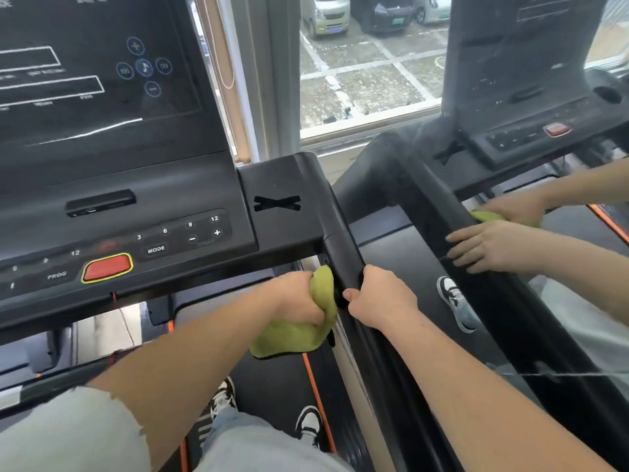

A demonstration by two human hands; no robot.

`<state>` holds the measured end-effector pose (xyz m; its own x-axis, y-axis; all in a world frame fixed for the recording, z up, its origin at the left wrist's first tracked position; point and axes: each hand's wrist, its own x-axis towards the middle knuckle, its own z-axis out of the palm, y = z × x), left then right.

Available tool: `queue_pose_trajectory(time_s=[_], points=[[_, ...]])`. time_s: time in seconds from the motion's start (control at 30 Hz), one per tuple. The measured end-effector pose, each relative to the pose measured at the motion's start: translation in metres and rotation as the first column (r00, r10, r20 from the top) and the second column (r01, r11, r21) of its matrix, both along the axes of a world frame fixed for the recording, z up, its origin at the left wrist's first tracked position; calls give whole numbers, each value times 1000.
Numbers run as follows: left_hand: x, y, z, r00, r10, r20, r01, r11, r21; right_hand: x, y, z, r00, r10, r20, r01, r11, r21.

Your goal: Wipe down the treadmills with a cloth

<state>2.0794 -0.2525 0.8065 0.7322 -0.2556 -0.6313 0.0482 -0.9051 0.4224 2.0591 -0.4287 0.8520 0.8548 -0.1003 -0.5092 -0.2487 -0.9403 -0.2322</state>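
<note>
Green cloth (296,335) being bunched in left hand (296,296), grip closed tight round it; wad being pressed against inner face of right handrail (340,247), just below console (163,212); loose tail being left hanging above belt (272,379). Right hand (381,298) being wrapped round same rail, grip closed on it, close beside cloth; probably rail being steadied and body braced for wiping. Judged: handrail wipe under way. Whole scene being doubled in mirror (578,318) at right.
</note>
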Motion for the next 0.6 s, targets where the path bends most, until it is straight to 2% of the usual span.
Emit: queue_pose_trajectory(time_s=[0.07, 0.1, 0.17, 0.23, 0.27, 0.33, 0.43, 0.53, 0.6], points=[[-32, -4, -11, 924, -81, 374, 19, 986, 166, 1, 1, -2, 1000, -11, 9, 11, 1000, -13], [-47, -4, -19, 867, -152, 475, 29, 966, 257, 1, 1, -3, 1000, -20, 17, 20, 1000, -17], [-68, 0, -35, 788, -239, 567, 35, 938, 346, -4, 5, -5, 1000, -2, 29, 4, 998, -70], [-75, 7, -38, 754, -233, 614, 34, 947, 318, -10, 16, -9, 968, 184, 169, -137, 957, -256], [-75, 13, -35, 756, -214, 619, 39, 958, 284, -13, 25, -11, 908, 321, 270, -234, 922, -309], [-78, 27, -27, 788, -171, 592, 47, 974, 220, -16, 45, -14, 796, 476, 374, -417, 879, -231], [-101, 75, -22, 822, -60, 567, -16, 992, 128, -19, 67, -12, 827, 471, 307, -493, 870, -4], [-139, 154, -25, 780, 80, 621, -182, 978, 101, -17, 65, -15, 824, 511, 244, -508, 858, -78], [-156, 195, -22, 788, 140, 600, -271, 953, 133, -13, 63, -17, 831, 526, 181, -504, 850, -154]])
